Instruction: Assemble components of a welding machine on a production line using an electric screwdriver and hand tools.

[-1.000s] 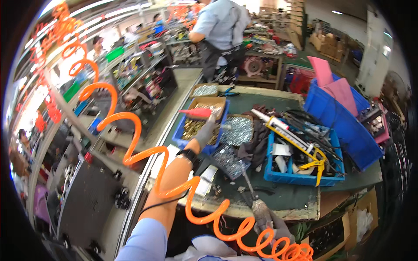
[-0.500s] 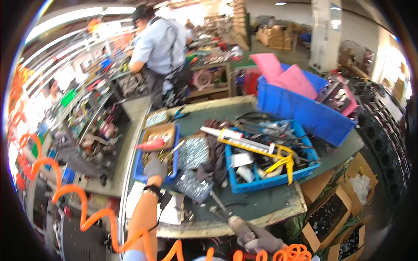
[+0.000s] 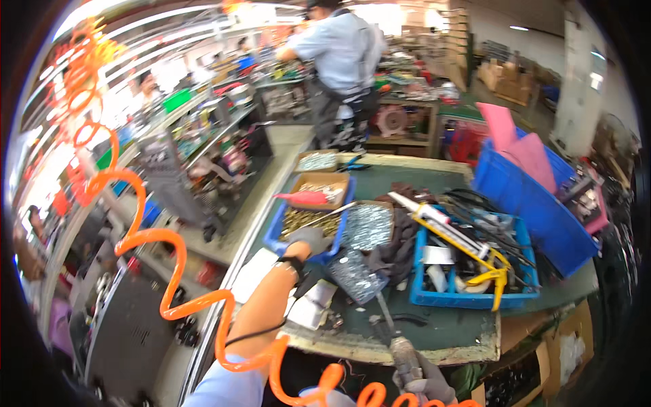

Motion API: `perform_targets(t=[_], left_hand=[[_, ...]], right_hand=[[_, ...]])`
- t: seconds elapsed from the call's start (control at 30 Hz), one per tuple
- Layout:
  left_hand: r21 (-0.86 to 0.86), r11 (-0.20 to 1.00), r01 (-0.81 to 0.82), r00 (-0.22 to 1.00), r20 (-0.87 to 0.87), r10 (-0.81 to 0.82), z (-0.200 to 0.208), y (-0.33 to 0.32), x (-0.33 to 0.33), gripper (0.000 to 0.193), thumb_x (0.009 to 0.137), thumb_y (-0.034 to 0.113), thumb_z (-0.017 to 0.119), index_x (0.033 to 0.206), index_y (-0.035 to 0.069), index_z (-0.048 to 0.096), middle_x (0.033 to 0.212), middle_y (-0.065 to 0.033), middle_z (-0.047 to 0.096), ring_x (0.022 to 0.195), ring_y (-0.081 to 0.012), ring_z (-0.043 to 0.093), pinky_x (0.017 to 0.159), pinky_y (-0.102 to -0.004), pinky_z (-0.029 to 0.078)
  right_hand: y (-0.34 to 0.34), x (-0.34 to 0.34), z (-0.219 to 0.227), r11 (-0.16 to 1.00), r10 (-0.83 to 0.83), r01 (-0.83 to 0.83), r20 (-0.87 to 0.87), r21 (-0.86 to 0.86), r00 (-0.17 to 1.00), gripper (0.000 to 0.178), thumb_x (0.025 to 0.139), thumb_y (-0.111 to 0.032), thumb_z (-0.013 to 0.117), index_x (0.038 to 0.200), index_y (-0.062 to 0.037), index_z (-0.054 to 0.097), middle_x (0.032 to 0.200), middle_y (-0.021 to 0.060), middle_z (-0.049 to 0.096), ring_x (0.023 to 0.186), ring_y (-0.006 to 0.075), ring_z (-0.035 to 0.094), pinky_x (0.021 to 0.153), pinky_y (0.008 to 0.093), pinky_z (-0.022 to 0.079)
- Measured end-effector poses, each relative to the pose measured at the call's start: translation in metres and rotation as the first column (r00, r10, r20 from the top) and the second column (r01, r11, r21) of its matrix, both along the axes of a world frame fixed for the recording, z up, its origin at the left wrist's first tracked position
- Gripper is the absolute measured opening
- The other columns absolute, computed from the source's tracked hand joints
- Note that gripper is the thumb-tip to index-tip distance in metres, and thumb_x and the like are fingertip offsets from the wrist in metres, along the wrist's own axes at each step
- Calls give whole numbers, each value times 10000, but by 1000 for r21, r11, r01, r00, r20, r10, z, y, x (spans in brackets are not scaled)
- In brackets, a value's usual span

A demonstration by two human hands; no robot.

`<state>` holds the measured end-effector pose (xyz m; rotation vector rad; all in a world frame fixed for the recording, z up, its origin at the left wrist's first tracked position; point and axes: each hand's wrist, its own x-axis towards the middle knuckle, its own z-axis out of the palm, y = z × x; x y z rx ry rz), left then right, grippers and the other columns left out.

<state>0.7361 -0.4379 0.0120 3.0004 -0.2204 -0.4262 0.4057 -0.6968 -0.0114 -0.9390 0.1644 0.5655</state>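
Observation:
My left hand (image 3: pixel 309 239), in a grey glove, reaches into the near part of a blue bin (image 3: pixel 272 242) of brass-coloured screws (image 3: pixel 305 222). Its fingers point down among them, too blurred to read. A small carton (image 3: pixel 347 182) with a red-handled tool (image 3: pixel 303 197) rests at the far part of the bin. At the near table edge, my gloved right hand (image 3: pixel 430 381) is closed around a power screwdriver (image 3: pixel 405 359). The long bit of the screwdriver points away from me, its tip near a clear bag of small silvery parts (image 3: pixel 357 277).
An open box of silvery screws (image 3: pixel 368 227) and dark cloth (image 3: pixel 400 239) lie beside a light-blue crate (image 3: pixel 475 298) holding a yellow caulking gun (image 3: pixel 468 245). A large blue bin (image 3: pixel 525 200) stands far right. Across the left foreground hangs an orange coiled hose (image 3: pixel 173 271). Another person (image 3: pixel 342 61) stands beyond the table.
The view has swung left, so the table and bins sit further right in the picture. My left hand stays at the screw bin, with more screws showing; my right hand keeps hold of the screwdriver.

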Motion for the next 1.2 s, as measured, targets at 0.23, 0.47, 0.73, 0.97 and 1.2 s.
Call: perform_targets(t=[0.23,0.47,0.73,0.97,1.2], left_hand=[[-126,991,-41,973,219,68,-10,-1,-5,335,878,341,403,980,81,588,959,-186,617,916,-360,584,810,-448,443],[-198,978,-61,939,321,123,-52,21,21,300,866,338,450,1003,100,571,881,-169,628,812,-337,601,723,-408,465],[-556,-634,-537,767,-634,-95,-22,71,34,309,879,387,365,652,183,415,502,64,231,402,-97,191,367,-249,173],[-480,-613,-628,726,-644,-239,-8,56,9,292,871,376,397,778,126,514,721,-3,502,560,-115,401,438,-240,272],[-578,-500,-645,744,-625,-237,-16,47,6,212,928,301,410,896,124,523,678,7,472,534,-125,398,426,-232,298]], right_hand=[[20,4,0,986,-112,117,-51,117,992,869,593,-39,649,1354,-1,231,1009,93,478,868,163,496,766,271,410],[16,-1,14,991,31,-39,67,126,997,837,633,-33,624,1366,-6,221,1125,92,466,962,153,502,844,276,406],[12,2,15,989,136,-130,99,-66,986,813,665,-46,615,1379,-36,224,1211,93,451,1049,161,469,914,297,379],[45,-13,3,995,31,-47,184,85,982,803,678,-72,637,1373,-35,235,1149,83,484,1025,166,487,877,272,392],[52,-26,19,984,123,-95,191,-148,974,787,682,-85,632,1366,-30,247,1076,83,503,975,162,503,845,281,405]])
